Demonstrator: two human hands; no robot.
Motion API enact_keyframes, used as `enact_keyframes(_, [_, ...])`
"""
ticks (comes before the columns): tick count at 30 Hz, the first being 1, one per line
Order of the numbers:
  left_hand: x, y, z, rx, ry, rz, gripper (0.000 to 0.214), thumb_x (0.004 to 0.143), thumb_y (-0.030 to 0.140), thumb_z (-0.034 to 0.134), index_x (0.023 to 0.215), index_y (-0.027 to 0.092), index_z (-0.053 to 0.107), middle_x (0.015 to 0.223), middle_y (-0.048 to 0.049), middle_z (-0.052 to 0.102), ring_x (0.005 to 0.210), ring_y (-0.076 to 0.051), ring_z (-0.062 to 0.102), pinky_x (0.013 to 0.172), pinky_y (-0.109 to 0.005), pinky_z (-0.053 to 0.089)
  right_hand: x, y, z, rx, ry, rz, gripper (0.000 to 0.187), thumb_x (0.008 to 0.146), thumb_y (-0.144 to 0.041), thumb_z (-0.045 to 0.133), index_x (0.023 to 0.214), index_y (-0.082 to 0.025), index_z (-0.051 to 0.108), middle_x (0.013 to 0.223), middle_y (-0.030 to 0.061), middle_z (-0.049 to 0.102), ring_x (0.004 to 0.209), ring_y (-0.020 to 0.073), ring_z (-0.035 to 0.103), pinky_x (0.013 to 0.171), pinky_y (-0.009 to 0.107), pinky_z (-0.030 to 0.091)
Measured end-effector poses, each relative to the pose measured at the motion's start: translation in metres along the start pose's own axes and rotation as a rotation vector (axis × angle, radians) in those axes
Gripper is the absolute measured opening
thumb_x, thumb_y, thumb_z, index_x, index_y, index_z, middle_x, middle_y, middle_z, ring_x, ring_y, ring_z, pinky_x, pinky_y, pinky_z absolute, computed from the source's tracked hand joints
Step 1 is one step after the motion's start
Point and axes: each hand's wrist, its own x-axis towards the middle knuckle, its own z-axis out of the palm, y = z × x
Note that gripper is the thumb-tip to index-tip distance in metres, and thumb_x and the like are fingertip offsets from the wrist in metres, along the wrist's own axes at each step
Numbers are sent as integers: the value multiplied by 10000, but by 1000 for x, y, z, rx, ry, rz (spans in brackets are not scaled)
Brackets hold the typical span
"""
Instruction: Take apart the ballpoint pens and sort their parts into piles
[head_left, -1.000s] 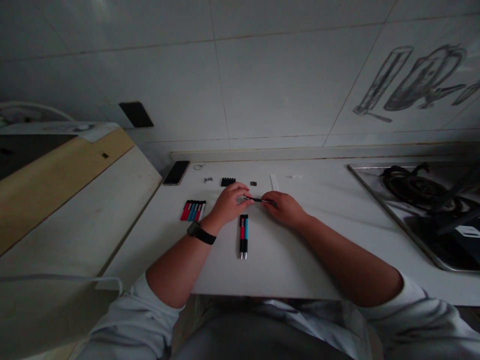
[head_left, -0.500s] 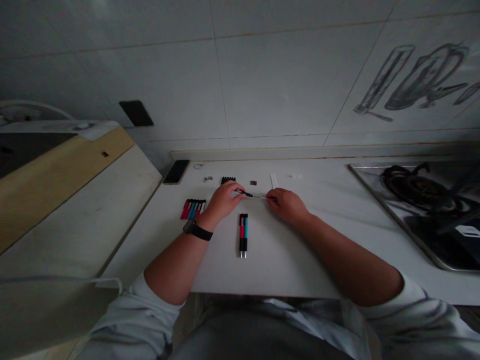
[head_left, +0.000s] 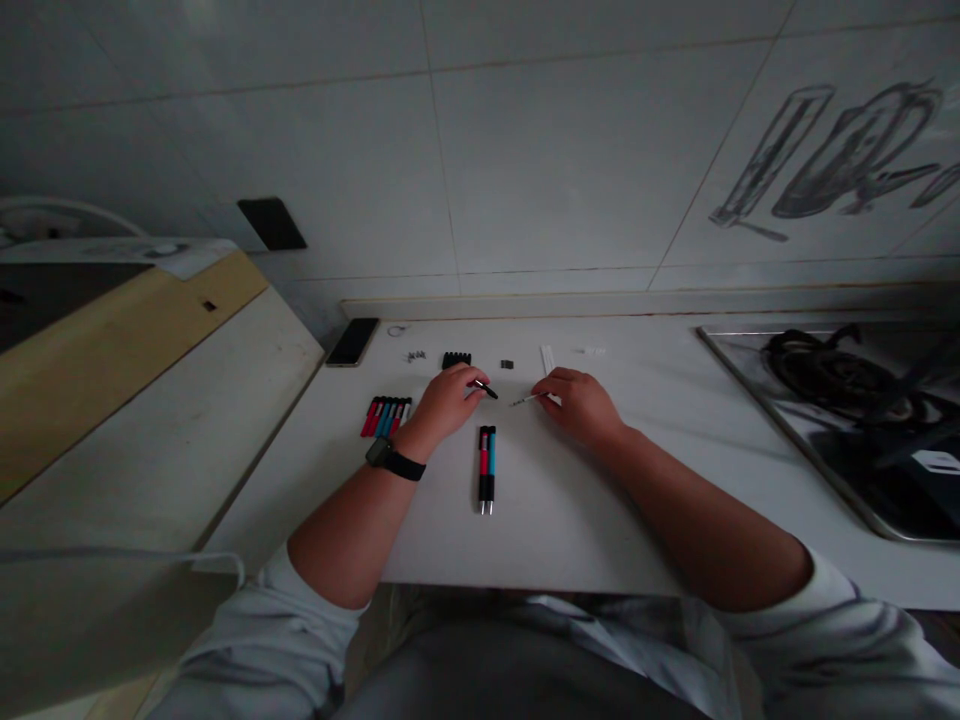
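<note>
Between the fingertips of my left hand is a black pen part, its dark end pointing right. My right hand pinches a thin pen refill, whose narrow end points left toward that part. A small gap separates the two pieces. Below them, two assembled pens, one red and one blue, lie side by side. Several red, blue and white barrels with black ends form a row left of my left hand. Just beyond that hand stand black pieces. White sticks lie behind my right hand.
Along the back of the white counter are a phone, small metal pieces, small dark parts and tiny clear pieces. A gas stove borders the right side. A white-sided cabinet stands at the left.
The refill and the black pen part, which were in line and touching, are now apart. The refill's free end has tipped down to the left, and the black part also angles downward.
</note>
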Motion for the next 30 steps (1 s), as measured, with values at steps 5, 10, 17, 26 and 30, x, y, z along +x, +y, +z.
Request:
enact_keyframes(5, [0, 3, -1, -27, 8, -11, 172, 884, 110, 685, 1032, 195, 703, 1009, -46, 691, 934, -201, 675, 880, -358, 554, 0, 4, -1, -27, 15, -27, 208, 948, -184, 609, 1027, -235, 794, 1058, 89, 746, 944, 238, 674, 882, 376, 490])
enact_keyframes(10, [0, 7, -2, -51, 10, -14, 167, 880, 104, 686, 1020, 195, 687, 997, -42, 693, 907, -192, 675, 859, -354, 557, 1, 8, -7, -45, 54, -39, 202, 957, -195, 615, 1024, -252, 797, 1067, 87, 746, 956, 245, 668, 915, 399, 478])
enact_keyframes(17, [0, 12, -4, -124, 23, -56, 106, 856, 160, 735, 933, 195, 672, 947, -29, 702, 894, -186, 675, 838, -339, 542, 1, 9, -11, 33, 87, -54, 209, 981, -252, 599, 1032, -224, 800, 1042, 97, 752, 933, 242, 679, 909, 385, 501])
enact_keyframes(26, [-1, 21, -2, -229, 16, -22, 106, 864, 229, 749, 900, 209, 652, 895, -7, 731, 850, -171, 692, 806, -317, 544, 0, 3, 4, 224, 85, -61, 193, 961, -238, 603, 1006, -221, 790, 981, 73, 744, 871, 192, 677, 848, 318, 512])
enact_keyframes(30, [-2, 26, 1, -200, -38, 61, 121, 844, 193, 770, 907, 207, 668, 930, -17, 744, 886, -185, 698, 830, -330, 545, -1, -2, 3, 259, 96, -75, 180, 951, -230, 609, 988, -215, 785, 940, 65, 738, 843, 183, 672, 821, 311, 505])
